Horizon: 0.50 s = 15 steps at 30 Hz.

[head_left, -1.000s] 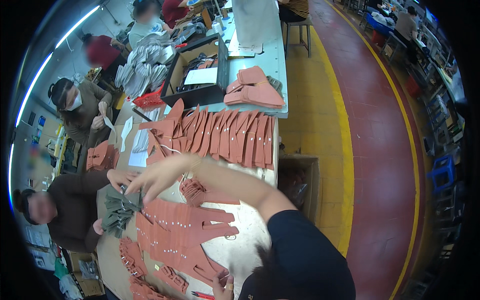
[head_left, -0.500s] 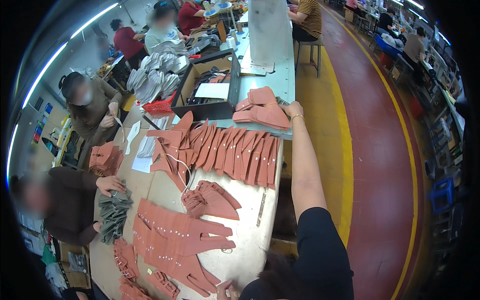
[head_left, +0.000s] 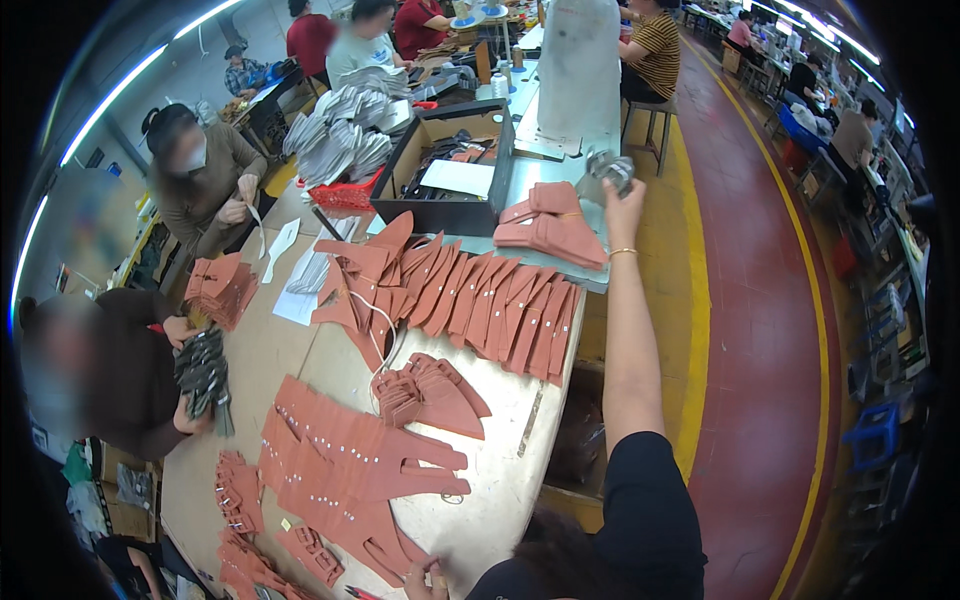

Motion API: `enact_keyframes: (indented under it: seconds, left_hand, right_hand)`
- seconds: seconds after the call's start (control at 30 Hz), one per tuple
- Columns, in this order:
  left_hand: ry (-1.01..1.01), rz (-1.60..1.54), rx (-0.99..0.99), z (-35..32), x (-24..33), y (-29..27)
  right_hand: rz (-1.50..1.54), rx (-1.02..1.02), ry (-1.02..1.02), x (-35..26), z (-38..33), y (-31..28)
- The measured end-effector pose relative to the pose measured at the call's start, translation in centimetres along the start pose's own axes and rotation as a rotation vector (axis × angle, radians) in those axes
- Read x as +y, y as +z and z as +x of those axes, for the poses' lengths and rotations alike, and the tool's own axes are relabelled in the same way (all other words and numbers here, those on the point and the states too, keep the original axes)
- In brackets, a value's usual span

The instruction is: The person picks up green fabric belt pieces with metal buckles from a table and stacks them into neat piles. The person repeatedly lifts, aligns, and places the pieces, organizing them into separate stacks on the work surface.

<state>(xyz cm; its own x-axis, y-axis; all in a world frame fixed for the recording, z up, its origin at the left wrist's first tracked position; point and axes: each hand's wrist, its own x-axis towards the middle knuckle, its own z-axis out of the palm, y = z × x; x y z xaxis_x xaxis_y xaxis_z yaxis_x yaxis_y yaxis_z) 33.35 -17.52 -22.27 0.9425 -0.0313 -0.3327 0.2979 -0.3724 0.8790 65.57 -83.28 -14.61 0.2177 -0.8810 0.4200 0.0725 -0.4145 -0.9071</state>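
My right hand (head_left: pixel 624 204) reaches out over the far right edge of the table, its fingers closed round a shiny, greyish, see-through roundish object (head_left: pixel 608 170) that blurs too much to name. Left of it lies a bundle of reddish-brown cut pieces (head_left: pixel 552 226), tied with a band. My left hand (head_left: pixel 428 582) is at the lower edge, partly cut off, with curled fingers beside the tips of flat reddish pieces (head_left: pixel 345 450) dotted with white marks. What those fingers hold, if anything, is hidden.
A row of overlapping reddish pieces (head_left: pixel 500 305) crosses the table, with a smaller fanned stack (head_left: pixel 435 395) nearer. Beyond stand a black box (head_left: pixel 440 215) and a red basket (head_left: pixel 340 195). At left, a co-worker's hands hold dark green pieces (head_left: pixel 203 372). An aisle (head_left: pixel 755 330) runs along the right.
My right hand has lifted from beside the tied bundle and now holds up the see-through object. The co-worker's dark green pieces have moved up off the table. The view has shifted slightly.
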Motion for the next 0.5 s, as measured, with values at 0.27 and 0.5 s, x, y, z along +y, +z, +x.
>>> enact_keyframes:
  seconds: [0.27,0.5]
  left_hand:
    - [0.206,0.15,0.003,0.1,3.6,0.2]
    - [0.323,0.385,0.019,0.2,7.2,-0.9]
  right_hand:
    - [0.902,-0.551,0.179,-11.3,-1.9,-4.9]
    - [0.879,-0.804,0.166,-19.8,-9.5,-3.9]
